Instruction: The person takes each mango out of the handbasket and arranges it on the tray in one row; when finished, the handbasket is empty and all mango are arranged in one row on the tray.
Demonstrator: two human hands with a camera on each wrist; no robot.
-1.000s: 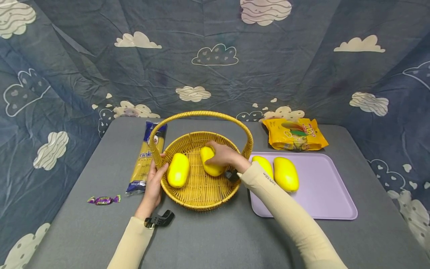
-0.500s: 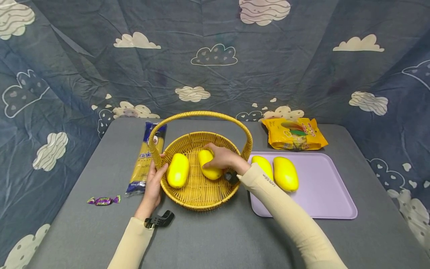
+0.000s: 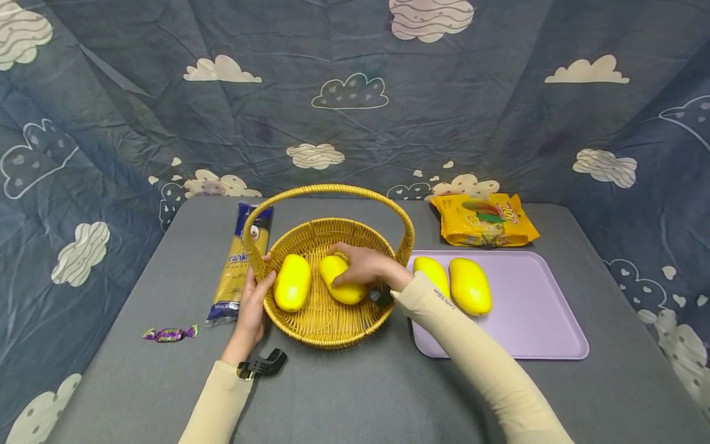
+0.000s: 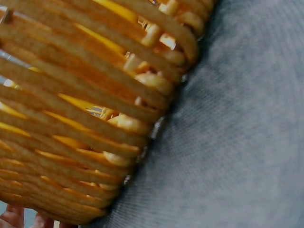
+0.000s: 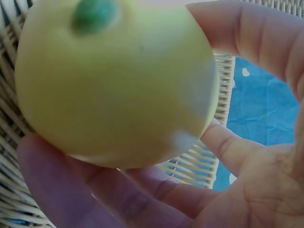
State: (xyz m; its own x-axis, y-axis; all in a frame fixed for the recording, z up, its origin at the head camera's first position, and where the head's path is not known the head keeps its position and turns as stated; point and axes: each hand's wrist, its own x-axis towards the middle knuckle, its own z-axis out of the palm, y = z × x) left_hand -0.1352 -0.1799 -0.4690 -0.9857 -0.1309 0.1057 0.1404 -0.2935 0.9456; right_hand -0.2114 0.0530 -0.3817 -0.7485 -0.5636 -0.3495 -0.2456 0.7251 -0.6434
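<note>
My left hand (image 3: 253, 308) grips the left rim of a yellow wicker basket (image 3: 331, 341), near the foot of its arched handle. In the left wrist view the woven wall of the basket (image 4: 90, 109) fills much of the picture, with only some fingertips (image 4: 11, 217) at the lower corner. Inside the basket, my right hand (image 3: 367, 266) holds a yellow mango (image 3: 350, 295) tilted on the basket's right side. The right wrist view shows thumb and fingers curled round this mango (image 5: 118, 95), a green spot on its end. Another mango (image 3: 292, 283) lies at the basket's left.
Right of the basket, a lilac tray (image 3: 546, 320) bears two mangoes (image 3: 471, 287); the right forearm partly covers one. Behind the tray lies a yellow packet (image 3: 485, 221). A spaghetti packet (image 3: 237, 268) lies left of the basket, and a purple wrapped candy (image 3: 170, 334) nearer the front.
The mango in my right hand has shifted a little to the left and tilted further, its far end swinging left. My left hand keeps its place on the basket.
</note>
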